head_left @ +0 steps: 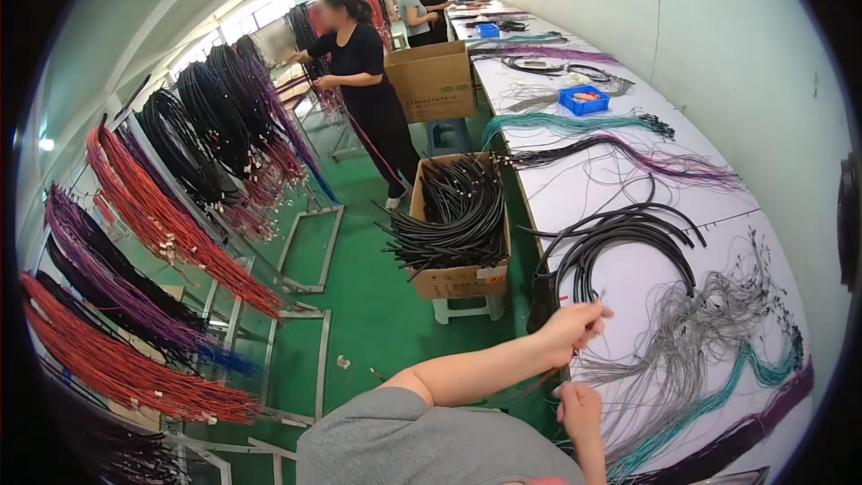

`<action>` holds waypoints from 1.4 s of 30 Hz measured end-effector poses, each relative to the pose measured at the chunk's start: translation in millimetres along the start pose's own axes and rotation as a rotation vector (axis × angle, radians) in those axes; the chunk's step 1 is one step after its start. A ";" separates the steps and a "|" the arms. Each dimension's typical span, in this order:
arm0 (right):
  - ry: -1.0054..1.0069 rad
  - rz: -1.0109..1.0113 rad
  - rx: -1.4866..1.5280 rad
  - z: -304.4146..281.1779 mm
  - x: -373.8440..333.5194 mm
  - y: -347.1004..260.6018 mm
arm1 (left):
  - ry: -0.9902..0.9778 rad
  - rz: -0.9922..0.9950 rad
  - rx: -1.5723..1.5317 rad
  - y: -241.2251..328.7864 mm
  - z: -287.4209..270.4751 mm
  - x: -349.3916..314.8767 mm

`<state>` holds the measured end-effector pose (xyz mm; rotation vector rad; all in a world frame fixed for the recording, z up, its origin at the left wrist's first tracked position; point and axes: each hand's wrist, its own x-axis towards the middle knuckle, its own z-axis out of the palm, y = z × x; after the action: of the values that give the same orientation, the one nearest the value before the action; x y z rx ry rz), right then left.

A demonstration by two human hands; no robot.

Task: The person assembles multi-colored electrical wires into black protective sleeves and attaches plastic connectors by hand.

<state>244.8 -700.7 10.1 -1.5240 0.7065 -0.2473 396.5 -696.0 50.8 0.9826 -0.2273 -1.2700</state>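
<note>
Black tubing (588,250), the bulkiest piece near the hands, lies in a loose, matt arc on the table, its lower-left ends just beyond the left hand (573,329); grey wire tangle (675,341) spreads beside the right hand (582,409), fine and frayed-looking, small dark tips at its far end; left fingers curled inward, thumb near fingertips, whether pinching anything cannot be told; right fingers half-curled, a grip on any strand likewise unclear.

Right forearm cut off by the lower edge; purple-and-black bundle (783,409) runs into the dark lens rim; strands between the two hands too thin and crossed to trace.

Green floor (364,346) spans the room; long white table (718,260) runs along a pale wall (736,45), teal wires (743,364) near its rounded edge; racks at left bear hanging harnesses, red wires (171,229) among them; co-worker in black (361,63) stands by these; cardboard box (460,283) of cut black tubes sits on a stool beside the table; blue bin (584,103) farther along, small pieces inside.
</note>
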 end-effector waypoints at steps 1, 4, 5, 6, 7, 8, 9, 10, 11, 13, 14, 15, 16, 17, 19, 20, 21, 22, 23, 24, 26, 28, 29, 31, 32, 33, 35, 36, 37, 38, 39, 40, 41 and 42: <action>-0.040 0.021 0.002 0.4 -6.9 1.7 | 0.018 0.044 0.002 3.4 -3.5 4.3; -0.038 0.069 -0.242 -10.1 -24.2 25.3 | 0.173 0.225 -0.038 28.3 -6.3 11.7; 0.022 0.022 -0.287 -15.8 -30.8 40.7 | 0.246 0.273 -0.064 36.9 -7.8 12.9; 0.049 0.079 -0.330 -20.2 -38.6 37.2 | 0.252 0.371 -0.068 43.3 -14.2 14.7; 0.078 0.146 -0.373 -25.0 -49.6 34.9 | 0.291 0.414 -0.072 49.5 -13.0 13.7; 0.122 0.076 -0.371 -30.1 -58.4 56.4 | 0.233 0.487 -0.074 54.5 -10.5 8.1; 0.152 0.120 -0.362 -31.2 -69.6 56.4 | 0.150 0.511 -0.097 57.5 -8.0 8.0; 0.149 0.169 -0.374 -34.0 -74.6 50.8 | 0.125 0.514 -0.083 60.5 -2.0 7.5; 0.140 0.213 -0.387 -36.4 -78.4 47.0 | 0.064 0.496 -0.076 63.3 1.2 8.5; 0.166 0.244 -0.330 -37.9 -88.9 49.5 | -0.033 0.479 -0.041 63.5 15.0 2.8; 0.160 0.242 -0.293 -40.1 -93.5 53.1 | -0.072 0.451 -0.023 62.9 19.2 3.1; 0.152 0.237 -0.256 -41.6 -97.1 55.0 | -0.100 0.451 -0.031 62.8 23.1 5.3; 0.180 0.287 -0.263 -40.9 -101.3 51.6 | -0.123 0.452 -0.039 61.9 25.3 6.5; 0.184 0.300 -0.261 -41.4 -105.7 53.9 | -0.158 0.443 -0.043 61.9 25.6 7.4; 0.203 0.302 -0.302 -43.9 -113.5 61.1 | -0.179 0.410 -0.045 59.4 32.0 3.1; 0.206 0.310 -0.301 -45.3 -116.2 63.8 | -0.199 0.388 -0.043 58.7 34.9 0.9; 0.193 0.332 -0.300 -46.7 -118.2 66.3 | -0.211 0.369 -0.049 58.7 36.2 -0.1; 0.179 0.354 -0.298 -47.3 -120.8 68.3 | -0.211 0.363 -0.051 58.3 37.3 -1.4; 0.179 0.358 -0.297 -47.5 -122.5 68.8 | -0.231 0.372 -0.058 58.2 38.3 -2.9; 0.179 0.352 -0.342 -48.0 -123.5 68.7 | -0.249 0.383 -0.066 58.2 38.6 -4.2; 0.175 0.346 -0.388 -49.6 -125.1 73.0 | -0.269 0.381 -0.076 57.6 39.1 -5.5; 0.152 0.368 -0.431 -53.1 -127.8 82.8 | -0.273 0.357 -0.074 58.5 41.8 -9.1; 0.149 0.369 -0.431 -54.2 -129.2 82.0 | -0.269 0.357 -0.074 58.5 41.7 -10.8; 0.114 0.445 -0.397 -56.4 -130.6 78.9 | -0.339 0.323 -0.050 57.4 41.9 -12.5; 0.084 0.323 -0.414 -59.7 -129.6 78.4 | -0.344 0.314 -0.050 55.2 43.0 -11.9; 0.056 0.203 -0.430 -64.9 -126.6 76.9 | -0.412 0.344 -0.008 51.8 44.7 -11.1; 0.189 0.079 -0.612 -76.2 -116.3 54.4 | -0.505 0.350 0.079 40.8 54.5 -14.4; 0.156 0.199 -0.558 -88.2 -101.2 34.8 | -0.564 0.251 0.067 37.7 59.4 -18.7; 0.294 -0.047 -0.449 -92.6 -86.9 12.3 | -0.619 0.148 0.054 36.1 62.3 -23.6; 0.382 -0.234 -0.352 -92.2 -72.8 -17.0 | -0.647 0.026 0.072 37.3 65.6 -28.9; 0.449 -0.381 -0.215 -85.3 -57.6 -47.2 | -0.744 -0.050 0.078 37.3 63.1 -30.0; 0.484 -0.483 -0.263 -79.0 -47.2 -76.5 | -0.843 -0.125 0.084 38.4 61.9 -31.2; 0.514 -0.588 -0.313 -74.8 -35.1 -95.4 | -0.868 -0.176 0.085 40.5 65.6 -34.7; 0.514 -0.694 -0.337 -68.8 -19.5 -93.6 | -0.890 -0.174 0.095 38.8 69.5 -36.4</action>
<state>216.9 -752.6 112.1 -2.0230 0.6048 -1.1174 366.8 -699.5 133.1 0.4599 -0.9078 -1.8116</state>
